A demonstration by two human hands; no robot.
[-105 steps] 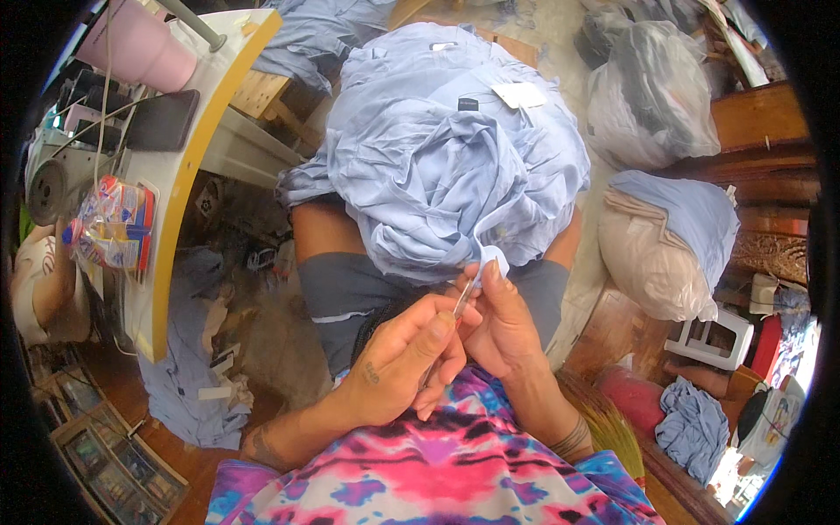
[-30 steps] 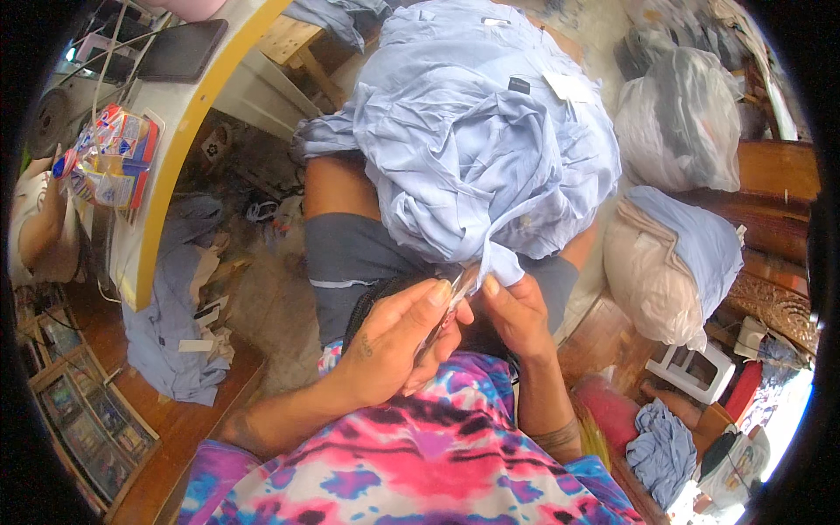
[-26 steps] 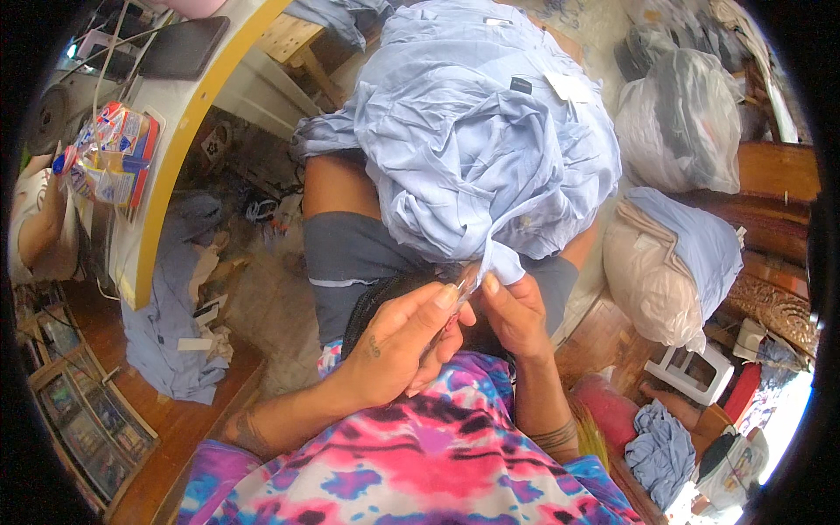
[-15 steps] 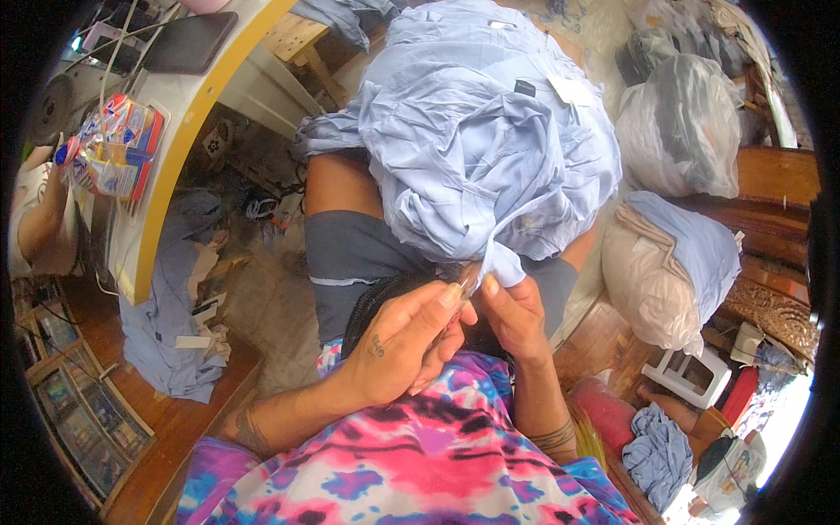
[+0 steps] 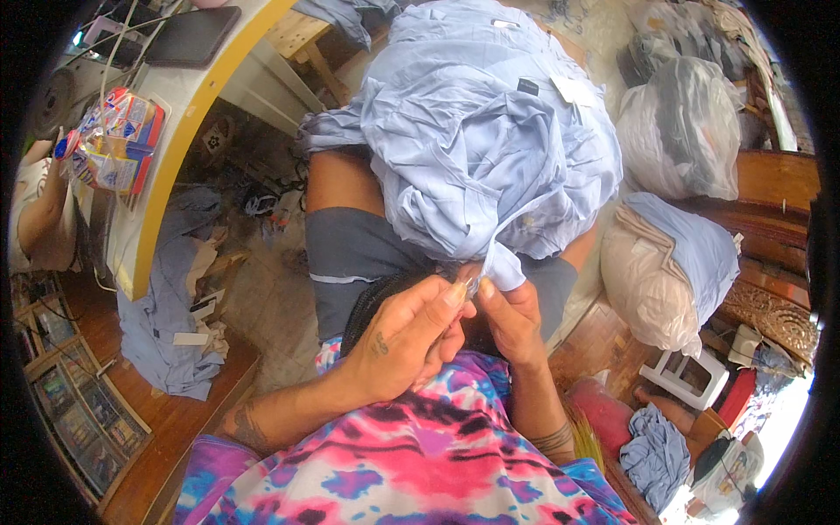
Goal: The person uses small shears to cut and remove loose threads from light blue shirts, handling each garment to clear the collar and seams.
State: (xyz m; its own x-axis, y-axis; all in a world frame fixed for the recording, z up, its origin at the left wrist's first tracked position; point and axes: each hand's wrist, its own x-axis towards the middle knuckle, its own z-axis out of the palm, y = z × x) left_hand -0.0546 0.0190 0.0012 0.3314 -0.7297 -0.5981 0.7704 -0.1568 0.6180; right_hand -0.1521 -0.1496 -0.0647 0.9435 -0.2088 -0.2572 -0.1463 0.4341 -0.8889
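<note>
A big heap of light-blue garments lies across my lap, with a white tag and a small black label on its upper right. A narrow corner of this cloth hangs from the near side of the heap. My right hand pinches that corner between thumb and fingers. Close beside it on the left, my left hand is closed, thumb pressed against the forefinger at the cloth's edge. Something small and shiny shows at its fingertips, too small to name. The curled fingers of both hands are partly hidden.
A white table with a yellow edge stands at left, bearing a plastic-wrapped package and a dark flat device. Another person's arm is beyond. Stuffed plastic bags, a wrapped bundle and a white stool stand at right.
Both hands stay at the same cloth corner, with only a slight shift of the fingers. The heap on my lap lies as before.
</note>
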